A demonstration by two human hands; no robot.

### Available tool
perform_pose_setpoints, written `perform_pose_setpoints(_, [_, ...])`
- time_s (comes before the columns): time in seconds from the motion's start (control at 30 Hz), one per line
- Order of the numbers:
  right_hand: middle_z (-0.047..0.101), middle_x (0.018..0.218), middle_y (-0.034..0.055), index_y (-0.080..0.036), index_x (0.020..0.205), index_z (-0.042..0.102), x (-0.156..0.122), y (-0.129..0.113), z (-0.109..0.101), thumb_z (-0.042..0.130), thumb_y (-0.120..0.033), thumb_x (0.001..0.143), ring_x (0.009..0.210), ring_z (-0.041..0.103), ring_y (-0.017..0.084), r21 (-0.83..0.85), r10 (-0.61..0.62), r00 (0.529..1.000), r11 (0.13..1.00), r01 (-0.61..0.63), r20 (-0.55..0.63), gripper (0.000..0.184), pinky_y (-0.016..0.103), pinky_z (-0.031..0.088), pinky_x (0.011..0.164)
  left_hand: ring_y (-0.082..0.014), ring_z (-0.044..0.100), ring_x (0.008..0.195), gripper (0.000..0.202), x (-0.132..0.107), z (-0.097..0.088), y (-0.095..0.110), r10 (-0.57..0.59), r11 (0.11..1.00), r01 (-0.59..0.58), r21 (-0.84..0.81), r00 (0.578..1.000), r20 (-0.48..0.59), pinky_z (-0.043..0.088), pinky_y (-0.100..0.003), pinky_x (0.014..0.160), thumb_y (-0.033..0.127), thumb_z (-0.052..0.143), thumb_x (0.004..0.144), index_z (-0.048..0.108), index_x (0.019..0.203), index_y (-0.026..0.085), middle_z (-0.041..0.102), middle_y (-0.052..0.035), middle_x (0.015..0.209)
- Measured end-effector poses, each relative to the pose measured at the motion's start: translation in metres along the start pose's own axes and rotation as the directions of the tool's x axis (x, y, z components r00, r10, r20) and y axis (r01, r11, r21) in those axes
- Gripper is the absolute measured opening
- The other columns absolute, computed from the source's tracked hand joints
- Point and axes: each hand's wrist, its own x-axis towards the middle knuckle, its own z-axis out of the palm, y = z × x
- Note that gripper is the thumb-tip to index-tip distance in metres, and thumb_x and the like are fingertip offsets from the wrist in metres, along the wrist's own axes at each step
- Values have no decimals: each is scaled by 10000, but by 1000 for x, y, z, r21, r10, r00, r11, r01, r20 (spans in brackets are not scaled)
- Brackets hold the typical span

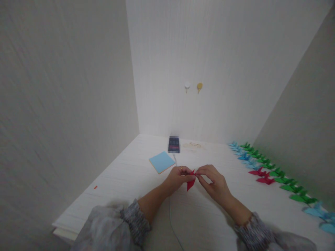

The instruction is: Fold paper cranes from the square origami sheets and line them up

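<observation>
Left hand [178, 177]: grip pinching folded red paper [191, 184], thumb on top. Paper sits between both hands, over the tabletop [125, 181]. Right hand [213, 180]: fingertips pinching its upper right tip. Probably very light, thin, easily crushed or torn; best held lightly by the folded edges. Around, left to right: orange scrap [95, 187]; blue paper square [161, 162], near the left hand; cord [170, 219] passing under that wrist, possible snag; dark box [174, 144], pixelated; rows of paper birds [293, 188], right side, apart from the hands.

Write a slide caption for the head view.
Left hand and right hand pinch folded red paper near a blue sheet, rows of paper figures at right.
</observation>
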Motion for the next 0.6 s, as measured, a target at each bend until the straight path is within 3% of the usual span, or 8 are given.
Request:
perform_pose_setpoints(0.17, [593,757,52,-226,803,576,1,-2,2,509,-168,728,753,532,184,4,6,1000,1000,-5,-21,116,355,435,678,-83,476,583,272,0,0,-1,92,991,-88,103,995,-35,372,-218,591,308,658,564,599,740,110,561,-14,647])
perform_pose_setpoints(0.6, [582,823,60,-219,808,580,4,-15,5,480,-204,761,804,537,183,170,185,982,969,-179,-21,112,341,441,725,-96,479,609,186,-5,4,9,234,947,-201,251,966,-110,380,-218,590,299,610,624,606,702,130,545,-10,649])
